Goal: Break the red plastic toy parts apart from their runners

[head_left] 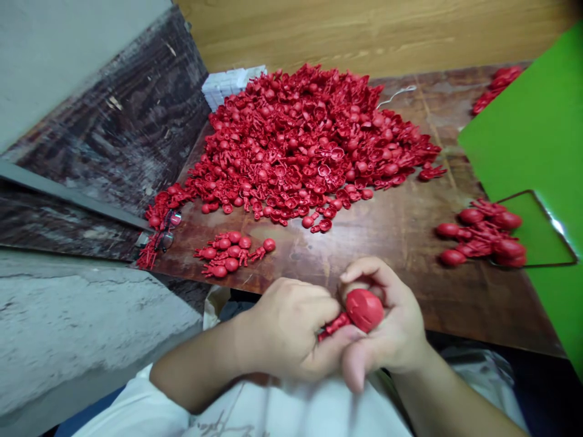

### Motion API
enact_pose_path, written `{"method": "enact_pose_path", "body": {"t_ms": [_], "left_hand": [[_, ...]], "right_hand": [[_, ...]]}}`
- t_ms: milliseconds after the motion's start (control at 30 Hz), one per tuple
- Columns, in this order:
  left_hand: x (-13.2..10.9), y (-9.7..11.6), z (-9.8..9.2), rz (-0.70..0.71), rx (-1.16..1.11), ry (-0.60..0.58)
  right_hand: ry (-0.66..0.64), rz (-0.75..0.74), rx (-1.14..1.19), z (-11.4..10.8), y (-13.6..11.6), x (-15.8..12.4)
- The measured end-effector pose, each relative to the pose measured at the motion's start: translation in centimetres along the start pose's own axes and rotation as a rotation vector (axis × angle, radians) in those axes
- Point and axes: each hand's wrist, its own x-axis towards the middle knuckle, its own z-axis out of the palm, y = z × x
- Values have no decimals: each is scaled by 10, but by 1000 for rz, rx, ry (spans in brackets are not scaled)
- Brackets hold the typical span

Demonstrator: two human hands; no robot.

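Observation:
Over the table's front edge, a red plastic figure (364, 309) with a large round head and thin body is held between both hands. My left hand (291, 328) is closed around the figure's body, its fingers mostly hidden. Curled about the round head is my right hand (398, 328), with the thumb below it. Beyond them rises a big heap of red plastic figure parts (291, 145), among them open half shells. A small group of red figures (228, 252) lies on the table to the left, and another stack of figures (487, 233) lies to the right.
A brown wooden table (387, 224) carries everything. Eyeglasses (167, 230) rest by loose red parts at the left edge. White stacked boxes (232, 85) stand behind the heap. On the right, a green panel (532, 133) and a thin metal frame (553, 218) border the table.

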Motion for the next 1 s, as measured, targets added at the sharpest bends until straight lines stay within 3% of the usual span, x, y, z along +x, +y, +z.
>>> {"method": "enact_pose_path", "body": {"t_ms": [100,233,300,367,600,1000], "left_hand": [[0,-1,8,-7,-204,4],[0,-2,18,20,-320,239],[0,-2,21,35,-334,284],[1,-1,24,60,-320,260],[1,0,30,68,-327,184],[2,5,38,95,-245,175]], "right_hand": [[55,-22,170,9,14,-4],[125,-170,350,19,29,4],[154,-247,392,23,31,9],[148,-262,418,27,28,12],[-53,-67,508,28,15,5],[-29,-71,586,27,20,3]]}}
